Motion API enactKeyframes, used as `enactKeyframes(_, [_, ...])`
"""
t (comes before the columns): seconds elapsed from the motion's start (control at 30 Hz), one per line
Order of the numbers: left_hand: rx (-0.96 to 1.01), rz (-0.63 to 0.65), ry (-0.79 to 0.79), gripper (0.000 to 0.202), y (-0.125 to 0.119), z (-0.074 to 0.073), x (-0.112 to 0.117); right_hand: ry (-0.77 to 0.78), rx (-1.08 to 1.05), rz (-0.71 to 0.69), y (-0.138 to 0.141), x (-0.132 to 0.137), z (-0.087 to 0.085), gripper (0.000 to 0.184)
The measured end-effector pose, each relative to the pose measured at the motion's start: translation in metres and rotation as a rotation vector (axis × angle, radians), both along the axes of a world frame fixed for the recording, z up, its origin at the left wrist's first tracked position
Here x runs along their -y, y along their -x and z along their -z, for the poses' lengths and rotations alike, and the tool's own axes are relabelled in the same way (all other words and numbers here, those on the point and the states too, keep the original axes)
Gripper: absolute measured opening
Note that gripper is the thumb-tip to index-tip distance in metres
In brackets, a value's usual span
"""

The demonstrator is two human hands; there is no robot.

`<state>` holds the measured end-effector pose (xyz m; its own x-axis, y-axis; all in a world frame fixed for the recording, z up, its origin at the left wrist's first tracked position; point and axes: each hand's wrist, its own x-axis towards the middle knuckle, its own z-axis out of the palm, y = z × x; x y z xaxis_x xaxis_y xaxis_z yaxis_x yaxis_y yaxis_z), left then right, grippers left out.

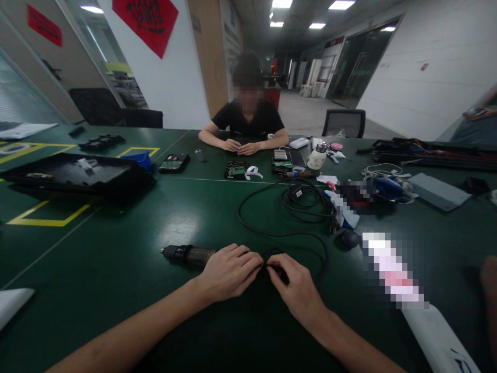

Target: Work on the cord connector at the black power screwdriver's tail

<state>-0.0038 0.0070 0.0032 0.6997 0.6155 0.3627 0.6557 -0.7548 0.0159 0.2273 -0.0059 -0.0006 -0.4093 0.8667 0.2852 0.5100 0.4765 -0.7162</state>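
Note:
My left hand (229, 270) and my right hand (293, 282) meet at the near edge of a dark green table (128, 228). Both pinch the near end of a black cable (272, 233) between their fingertips. The cable loops away over the table to a coiled bundle with a small black plug (305, 199). A dark cylindrical tool with a black tip (186, 254) lies just behind my left hand, pointing left and partly hidden by it.
A person in a black shirt (248, 122) sits across the table, hands together. Circuit boards (236, 168), a black tray (77, 173), a white bottle (317, 155) and tools lie around. A black mouse (349, 238) and a white object (435, 326) sit to my right.

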Motion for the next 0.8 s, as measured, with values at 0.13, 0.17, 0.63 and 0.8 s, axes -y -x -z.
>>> enactKeyframes(0.13, [-0.005, -0.049, -0.009, 0.023, -0.001, 0.000, -0.001, 0.004, 0.010, 0.000, 0.000, 0.000, 0.002, 0.013])
enactKeyframes(0.17, [-0.005, -0.045, -0.009, 0.024, -0.001, 0.000, -0.001, 0.002, 0.010, -0.004, 0.000, 0.000, 0.002, 0.013])
enactKeyframes(0.63, [0.066, 0.060, -0.106, 0.032, 0.051, -0.006, -0.003, -0.273, 0.079, 0.089, 0.001, 0.007, -0.013, 0.027])
enactKeyframes(0.8, [0.133, -0.071, -0.053, 0.031, 0.134, -0.013, -0.013, -0.271, 0.037, 0.090, 0.001, 0.008, -0.013, 0.026])
